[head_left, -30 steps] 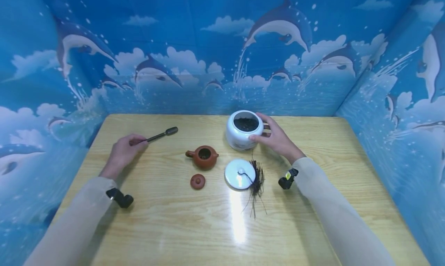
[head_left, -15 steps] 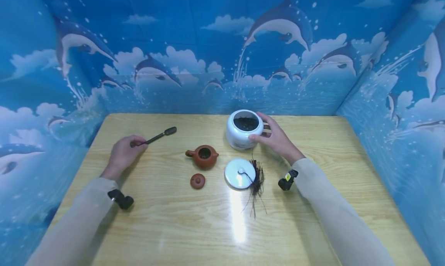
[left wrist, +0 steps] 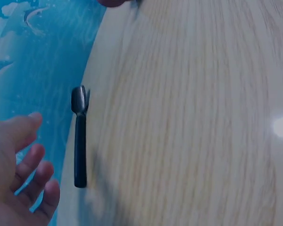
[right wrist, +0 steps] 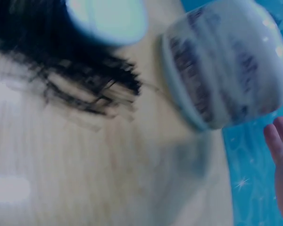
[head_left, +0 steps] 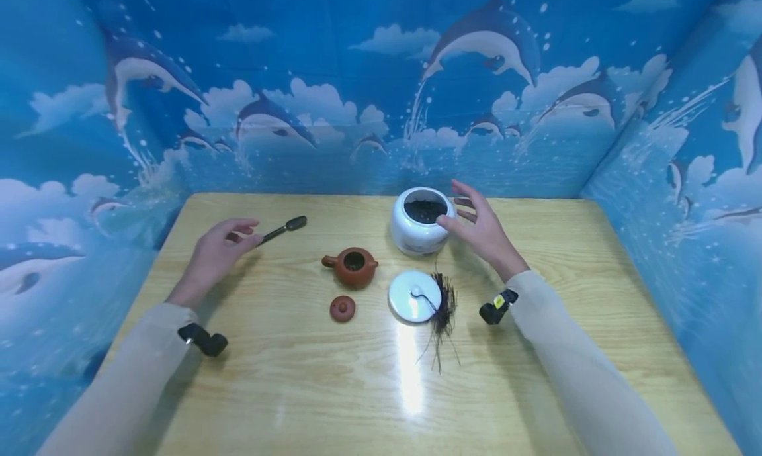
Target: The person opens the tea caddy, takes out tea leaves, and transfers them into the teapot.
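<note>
A dark tea scoop lies on the table at the left. In the left wrist view the scoop shows whole, its bowl end away from the wrist, with my left hand beside it, fingers apart and holding nothing. A white jar with dark loose tea inside stands upright near the back edge. Just right of it, my right hand has its fingers spread, the thumb right at the rim. The right wrist view shows the patterned side of the jar and only some fingertips.
Between the hands sits a brown clay teapot, uncovered, with its small lid in front. A white jar lid with a dark stringy tassel lies before the jar. A blue dolphin-print cloth borders the table.
My left hand has let go of the scoop, which stays on the table. My right hand has loosened from the jar and drawn slightly to the right.
</note>
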Action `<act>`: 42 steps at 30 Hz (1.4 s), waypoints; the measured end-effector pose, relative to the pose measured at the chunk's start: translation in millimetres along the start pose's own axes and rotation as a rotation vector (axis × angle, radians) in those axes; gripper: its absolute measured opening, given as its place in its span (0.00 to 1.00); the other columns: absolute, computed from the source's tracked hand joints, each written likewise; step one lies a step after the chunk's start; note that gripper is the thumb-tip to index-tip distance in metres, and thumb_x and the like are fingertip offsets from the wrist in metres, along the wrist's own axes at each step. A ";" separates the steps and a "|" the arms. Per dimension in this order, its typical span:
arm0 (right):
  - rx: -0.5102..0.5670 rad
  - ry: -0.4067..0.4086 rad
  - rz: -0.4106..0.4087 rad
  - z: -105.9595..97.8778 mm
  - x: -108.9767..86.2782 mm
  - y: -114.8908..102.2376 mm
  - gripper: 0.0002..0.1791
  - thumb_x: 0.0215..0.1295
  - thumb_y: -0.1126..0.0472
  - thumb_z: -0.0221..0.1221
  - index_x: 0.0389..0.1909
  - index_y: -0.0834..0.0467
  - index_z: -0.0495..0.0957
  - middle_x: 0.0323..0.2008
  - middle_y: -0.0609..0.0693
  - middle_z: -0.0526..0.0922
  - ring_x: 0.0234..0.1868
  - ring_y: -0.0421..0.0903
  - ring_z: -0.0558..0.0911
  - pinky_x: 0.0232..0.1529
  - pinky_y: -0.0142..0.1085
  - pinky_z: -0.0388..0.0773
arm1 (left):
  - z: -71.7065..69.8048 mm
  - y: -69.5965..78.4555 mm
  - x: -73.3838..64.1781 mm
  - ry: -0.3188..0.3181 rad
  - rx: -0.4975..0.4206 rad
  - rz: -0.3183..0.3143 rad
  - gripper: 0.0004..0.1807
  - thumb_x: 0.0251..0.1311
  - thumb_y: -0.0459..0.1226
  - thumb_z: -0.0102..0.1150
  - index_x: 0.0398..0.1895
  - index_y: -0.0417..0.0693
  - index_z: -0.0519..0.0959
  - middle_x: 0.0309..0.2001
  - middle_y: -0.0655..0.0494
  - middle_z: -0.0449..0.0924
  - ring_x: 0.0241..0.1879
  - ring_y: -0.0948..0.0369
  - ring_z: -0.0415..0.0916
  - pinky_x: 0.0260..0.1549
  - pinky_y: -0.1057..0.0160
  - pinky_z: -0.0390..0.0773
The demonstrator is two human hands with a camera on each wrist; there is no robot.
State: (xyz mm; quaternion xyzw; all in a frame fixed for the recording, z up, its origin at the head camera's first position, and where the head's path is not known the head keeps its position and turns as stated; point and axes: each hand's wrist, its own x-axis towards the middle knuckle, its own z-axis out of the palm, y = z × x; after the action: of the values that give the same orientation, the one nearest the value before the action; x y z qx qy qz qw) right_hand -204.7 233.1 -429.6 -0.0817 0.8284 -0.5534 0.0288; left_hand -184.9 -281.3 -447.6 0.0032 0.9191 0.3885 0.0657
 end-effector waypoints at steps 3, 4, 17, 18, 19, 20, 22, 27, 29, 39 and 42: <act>-0.036 0.046 -0.057 0.4 0.7 -11.0 0.46 0.74 0.43 0.70 0.86 0.40 0.59 0.84 0.46 0.62 0.83 0.53 0.63 0.84 0.53 0.63 | 0.3 7.1 -0.5 -0.016 0.025 0.050 0.34 0.80 0.56 0.59 0.80 0.52 0.71 0.70 0.39 0.75 0.66 0.41 0.75 0.63 0.34 0.77; -0.050 0.060 -0.074 1.1 1.1 -15.1 0.45 0.74 0.42 0.70 0.86 0.41 0.60 0.83 0.46 0.64 0.83 0.52 0.64 0.84 0.52 0.63 | 0.9 10.6 -1.1 -0.018 0.033 0.068 0.33 0.80 0.56 0.60 0.80 0.52 0.72 0.69 0.40 0.76 0.65 0.42 0.75 0.63 0.34 0.77; -0.038 -0.047 -0.284 38.7 -6.2 -62.8 0.41 0.73 0.53 0.73 0.82 0.47 0.67 0.78 0.50 0.70 0.78 0.57 0.73 0.78 0.58 0.71 | 18.6 55.2 -9.6 -0.099 0.127 0.238 0.27 0.77 0.48 0.67 0.73 0.47 0.80 0.53 0.45 0.81 0.49 0.51 0.80 0.47 0.52 0.81; -0.041 -0.066 -0.289 43.5 -7.7 -65.0 0.41 0.72 0.53 0.73 0.82 0.46 0.67 0.77 0.50 0.70 0.76 0.58 0.74 0.77 0.57 0.73 | 20.7 57.3 -10.7 -0.107 0.130 0.251 0.27 0.77 0.48 0.67 0.73 0.47 0.80 0.52 0.46 0.80 0.48 0.52 0.80 0.47 0.53 0.81; -0.045 -0.084 -0.295 48.1 -9.4 -66.8 0.41 0.72 0.53 0.73 0.82 0.46 0.67 0.77 0.51 0.71 0.75 0.59 0.75 0.76 0.56 0.74 | 22.7 59.2 -11.7 -0.118 0.126 0.262 0.27 0.76 0.47 0.68 0.72 0.47 0.80 0.50 0.47 0.81 0.47 0.53 0.80 0.47 0.53 0.81; -0.051 -0.101 -0.302 52.8 -10.7 -68.1 0.41 0.71 0.53 0.74 0.82 0.46 0.67 0.76 0.51 0.71 0.74 0.59 0.76 0.75 0.55 0.76 | 25.0 61.0 -12.8 -0.130 0.124 0.270 0.27 0.76 0.47 0.68 0.72 0.47 0.80 0.49 0.48 0.81 0.46 0.53 0.80 0.46 0.54 0.82; -0.076 -0.132 -0.316 62.1 -12.8 -69.3 0.43 0.71 0.52 0.75 0.82 0.47 0.67 0.75 0.51 0.72 0.74 0.58 0.76 0.74 0.51 0.77 | 30.0 64.0 -14.6 -0.152 0.121 0.286 0.26 0.76 0.46 0.69 0.72 0.47 0.81 0.49 0.49 0.81 0.46 0.54 0.81 0.47 0.54 0.83; -0.084 -0.236 -0.317 82.2 -16.4 -66.0 0.43 0.72 0.51 0.74 0.83 0.48 0.65 0.77 0.50 0.71 0.76 0.52 0.75 0.75 0.52 0.76 | 43.0 70.2 -20.2 -0.211 0.100 0.305 0.25 0.74 0.46 0.70 0.70 0.50 0.82 0.48 0.52 0.82 0.45 0.57 0.80 0.44 0.56 0.82; -0.078 -0.277 -0.303 89.3 -17.8 -63.5 0.43 0.73 0.51 0.73 0.83 0.49 0.65 0.78 0.51 0.71 0.75 0.51 0.75 0.75 0.53 0.76 | 48.3 71.1 -22.8 -0.232 0.091 0.315 0.24 0.73 0.46 0.71 0.68 0.52 0.84 0.47 0.53 0.82 0.44 0.58 0.80 0.43 0.56 0.82; -0.158 -0.341 -0.249 115.0 -16.6 -46.4 0.43 0.72 0.48 0.73 0.82 0.53 0.67 0.76 0.53 0.72 0.74 0.61 0.77 0.74 0.50 0.77 | 77.0 71.9 -32.8 -0.327 0.117 0.384 0.21 0.71 0.46 0.73 0.62 0.50 0.86 0.43 0.58 0.83 0.41 0.64 0.79 0.42 0.62 0.83; -0.203 -0.345 -0.256 119.4 -15.6 -41.6 0.44 0.71 0.49 0.74 0.82 0.56 0.66 0.76 0.54 0.72 0.74 0.60 0.76 0.74 0.49 0.78 | 83.6 71.0 -35.6 -0.364 0.124 0.399 0.20 0.69 0.46 0.74 0.60 0.50 0.87 0.42 0.60 0.84 0.40 0.66 0.79 0.41 0.63 0.82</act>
State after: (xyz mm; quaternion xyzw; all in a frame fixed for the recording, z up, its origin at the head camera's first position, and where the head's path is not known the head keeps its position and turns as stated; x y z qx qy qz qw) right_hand -168.5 111.2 -438.1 -0.2821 0.8454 -0.4443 0.0912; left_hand -142.5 -174.2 -450.2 0.2581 0.8954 0.3297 0.1515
